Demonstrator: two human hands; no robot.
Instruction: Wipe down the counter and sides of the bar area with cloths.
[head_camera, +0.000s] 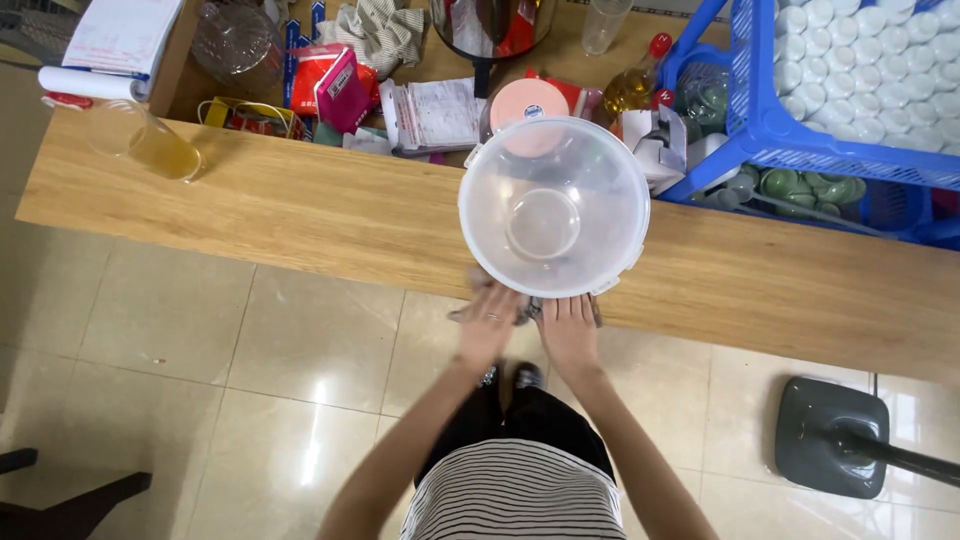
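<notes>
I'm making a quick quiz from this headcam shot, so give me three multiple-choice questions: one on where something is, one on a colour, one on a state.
1. Where does the clear plastic bowl sit?
A. on the floor
B. on the wooden counter, near its front edge
C. inside the blue crate

2. What colour is the liquid in the glass at the counter's left end?
A. yellow
B. red
C. blue

3. What are the left hand and right hand doing?
A. lifting the bowl high
B. hanging at the sides
C. lying side by side at the counter edge below the bowl, on a grey cloth

Answers: 1 B, the bowl rests on wood by the edge. 2 A, the liquid looks yellow. 3 C, both hands lie on the cloth.
</notes>
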